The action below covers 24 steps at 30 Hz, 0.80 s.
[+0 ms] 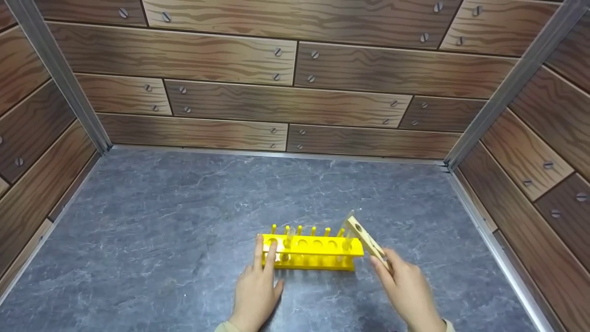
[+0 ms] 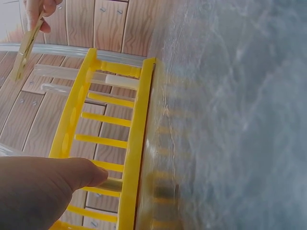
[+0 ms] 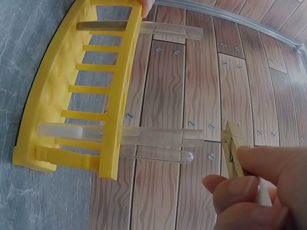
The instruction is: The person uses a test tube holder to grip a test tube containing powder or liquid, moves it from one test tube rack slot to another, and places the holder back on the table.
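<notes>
A yellow test tube rack stands on the grey surface. My left hand rests two straight fingers on its left end, thumb held apart. One glass test tube with dark contents stands near that end. At the right end stands a test tube with white contents. Beside it, a clear test tube sits upside down, its rounded end up. My right hand pinches a wooden test tube clamp by its handles. In the right wrist view the clamp's tip is a short way off the tube tops.
Grey marbled floor spreads around the rack. Wood-patterned walls close in the back and both sides, with metal strips along the corners and lower edges. A row of yellow pegs rises along the rack's back.
</notes>
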Each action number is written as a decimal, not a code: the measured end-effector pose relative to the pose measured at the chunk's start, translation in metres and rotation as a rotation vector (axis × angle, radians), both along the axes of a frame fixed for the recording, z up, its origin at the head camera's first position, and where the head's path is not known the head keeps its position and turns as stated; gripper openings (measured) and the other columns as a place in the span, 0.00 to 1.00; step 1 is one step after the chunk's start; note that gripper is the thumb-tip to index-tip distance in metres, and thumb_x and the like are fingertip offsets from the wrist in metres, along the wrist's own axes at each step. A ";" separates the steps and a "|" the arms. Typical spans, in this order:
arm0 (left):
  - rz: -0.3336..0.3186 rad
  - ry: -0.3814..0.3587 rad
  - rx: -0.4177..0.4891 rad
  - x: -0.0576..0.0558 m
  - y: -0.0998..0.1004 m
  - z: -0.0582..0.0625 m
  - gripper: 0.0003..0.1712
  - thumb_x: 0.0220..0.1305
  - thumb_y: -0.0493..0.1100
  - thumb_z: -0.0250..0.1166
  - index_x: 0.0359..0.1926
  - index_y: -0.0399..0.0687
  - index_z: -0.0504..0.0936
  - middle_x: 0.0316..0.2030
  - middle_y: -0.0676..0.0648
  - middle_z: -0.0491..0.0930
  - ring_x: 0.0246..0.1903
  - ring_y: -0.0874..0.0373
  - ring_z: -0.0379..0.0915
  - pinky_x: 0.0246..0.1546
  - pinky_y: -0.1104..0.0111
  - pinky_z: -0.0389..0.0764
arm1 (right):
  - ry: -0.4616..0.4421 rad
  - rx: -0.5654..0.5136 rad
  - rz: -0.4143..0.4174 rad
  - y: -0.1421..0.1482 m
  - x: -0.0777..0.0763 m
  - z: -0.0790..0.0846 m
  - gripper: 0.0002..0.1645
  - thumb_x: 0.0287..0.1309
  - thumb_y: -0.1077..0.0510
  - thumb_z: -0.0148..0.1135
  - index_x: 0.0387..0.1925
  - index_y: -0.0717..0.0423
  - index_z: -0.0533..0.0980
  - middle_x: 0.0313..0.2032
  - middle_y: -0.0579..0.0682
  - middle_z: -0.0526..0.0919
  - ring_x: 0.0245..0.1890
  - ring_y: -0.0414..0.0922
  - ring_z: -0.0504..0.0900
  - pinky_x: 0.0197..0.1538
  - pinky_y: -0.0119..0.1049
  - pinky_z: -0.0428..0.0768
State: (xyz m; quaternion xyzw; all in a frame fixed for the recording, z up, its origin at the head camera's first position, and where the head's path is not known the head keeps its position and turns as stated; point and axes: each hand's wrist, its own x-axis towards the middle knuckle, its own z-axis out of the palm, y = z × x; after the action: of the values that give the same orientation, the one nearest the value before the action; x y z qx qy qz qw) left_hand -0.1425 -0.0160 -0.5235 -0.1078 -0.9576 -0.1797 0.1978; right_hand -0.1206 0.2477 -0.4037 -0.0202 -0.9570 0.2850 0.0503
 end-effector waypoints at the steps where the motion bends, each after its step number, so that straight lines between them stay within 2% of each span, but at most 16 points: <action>1: -0.001 0.012 0.003 0.000 0.000 0.000 0.56 0.40 0.52 0.76 0.69 0.47 0.58 0.69 0.36 0.50 0.18 0.59 0.63 0.17 0.69 0.68 | 0.003 -0.001 0.003 0.000 0.000 0.000 0.15 0.64 0.52 0.56 0.45 0.58 0.76 0.12 0.44 0.65 0.08 0.37 0.55 0.12 0.28 0.57; 4: -0.005 0.028 0.014 0.000 0.000 -0.001 0.56 0.40 0.52 0.76 0.69 0.46 0.58 0.69 0.36 0.50 0.18 0.59 0.63 0.17 0.69 0.69 | 0.000 -0.006 0.006 0.001 -0.001 -0.002 0.15 0.64 0.53 0.56 0.46 0.59 0.76 0.12 0.44 0.66 0.08 0.37 0.56 0.12 0.28 0.57; 12: -0.012 -0.012 0.014 0.000 -0.001 -0.001 0.56 0.42 0.52 0.75 0.70 0.47 0.56 0.69 0.36 0.48 0.18 0.60 0.63 0.18 0.69 0.69 | -0.076 -0.044 -0.041 0.007 -0.004 -0.009 0.19 0.64 0.50 0.54 0.47 0.61 0.75 0.12 0.45 0.65 0.09 0.39 0.56 0.12 0.29 0.58; 24: -0.009 -0.058 0.004 -0.001 -0.001 0.000 0.56 0.43 0.53 0.74 0.71 0.49 0.55 0.70 0.36 0.47 0.18 0.60 0.63 0.17 0.68 0.68 | -0.068 -0.044 -0.080 0.017 -0.005 -0.026 0.17 0.65 0.54 0.55 0.45 0.64 0.75 0.12 0.45 0.66 0.09 0.39 0.59 0.11 0.29 0.58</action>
State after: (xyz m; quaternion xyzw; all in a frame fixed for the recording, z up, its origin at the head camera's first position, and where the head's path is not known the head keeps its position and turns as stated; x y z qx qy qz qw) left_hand -0.1435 -0.0166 -0.5235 -0.1065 -0.9621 -0.1853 0.1694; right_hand -0.1258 0.2648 -0.4296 -0.0690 -0.9500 0.3030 0.0288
